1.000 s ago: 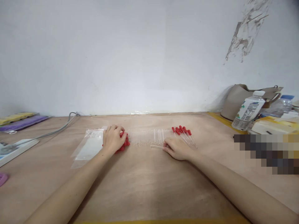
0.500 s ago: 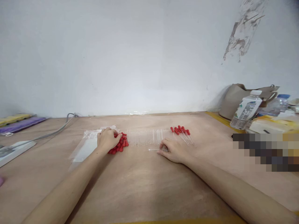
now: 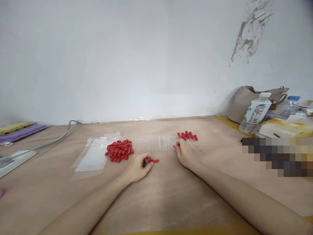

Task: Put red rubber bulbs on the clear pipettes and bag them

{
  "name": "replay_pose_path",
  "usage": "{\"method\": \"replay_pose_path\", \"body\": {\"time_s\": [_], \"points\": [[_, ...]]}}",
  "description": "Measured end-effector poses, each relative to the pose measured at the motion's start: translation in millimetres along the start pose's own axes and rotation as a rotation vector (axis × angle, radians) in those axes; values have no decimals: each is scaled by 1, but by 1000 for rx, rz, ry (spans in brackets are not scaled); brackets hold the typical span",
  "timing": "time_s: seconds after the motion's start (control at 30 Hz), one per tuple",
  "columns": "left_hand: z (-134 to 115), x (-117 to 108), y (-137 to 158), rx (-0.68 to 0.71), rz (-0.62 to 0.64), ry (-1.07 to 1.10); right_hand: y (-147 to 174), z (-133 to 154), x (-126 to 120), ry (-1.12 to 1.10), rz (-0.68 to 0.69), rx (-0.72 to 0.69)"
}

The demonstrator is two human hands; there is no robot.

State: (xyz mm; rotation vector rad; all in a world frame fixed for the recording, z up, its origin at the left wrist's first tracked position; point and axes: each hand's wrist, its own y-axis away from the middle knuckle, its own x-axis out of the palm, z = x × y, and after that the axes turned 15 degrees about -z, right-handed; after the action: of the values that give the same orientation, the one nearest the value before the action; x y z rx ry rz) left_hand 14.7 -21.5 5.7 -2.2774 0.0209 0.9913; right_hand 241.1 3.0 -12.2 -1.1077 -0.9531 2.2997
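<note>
Between the fingertips of my left hand (image 3: 140, 167) is a red rubber dropper bulb (image 3: 154, 161), pointing right. My right hand (image 3: 184, 152) is closed on a thin glass dropper tube (image 3: 169, 142) that sticks out to the left. A pile of red rubber bulbs (image 3: 119, 150) lies to the left, beyond my left hand. A row of clear glass tubes (image 3: 149, 143) stretches along the table between the pile and my right hand. Just past my right hand lie several droppers with red bulbs fitted (image 3: 189, 135).
Clear plastic bags (image 3: 90, 158) lie left of the pile. A grey cable (image 3: 57, 136) runs to a white power strip (image 3: 19, 161) at far left. On the right stand a labelled bottle (image 3: 256, 112) and a beige bag (image 3: 241, 104). A wall rises behind the table (image 3: 146, 199).
My left hand has moved right and nearer, from the pile, with one red bulb. My right hand has lifted the glass tube, which now tilts differently.
</note>
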Motion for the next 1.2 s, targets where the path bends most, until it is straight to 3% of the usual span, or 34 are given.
{"method": "replay_pose_path", "body": {"time_s": [0.1,0.23,0.33,0.5,0.97,1.2], "points": [[-2,7,2,49,-14,-17,0,-3,2,-98,6,-6],[-1,10,-3,78,13,-3,3,3,2,-157,48,-166],[0,12,-4,69,-59,4,7,9,1,-182,103,-245],[-1,11,-4,-13,-153,62,10,14,-2,-235,121,-259],[0,17,-4,-150,-76,301,11,15,-2,-312,192,-315],[-4,15,-3,-122,3,333,3,11,-6,-326,275,-359]]}}
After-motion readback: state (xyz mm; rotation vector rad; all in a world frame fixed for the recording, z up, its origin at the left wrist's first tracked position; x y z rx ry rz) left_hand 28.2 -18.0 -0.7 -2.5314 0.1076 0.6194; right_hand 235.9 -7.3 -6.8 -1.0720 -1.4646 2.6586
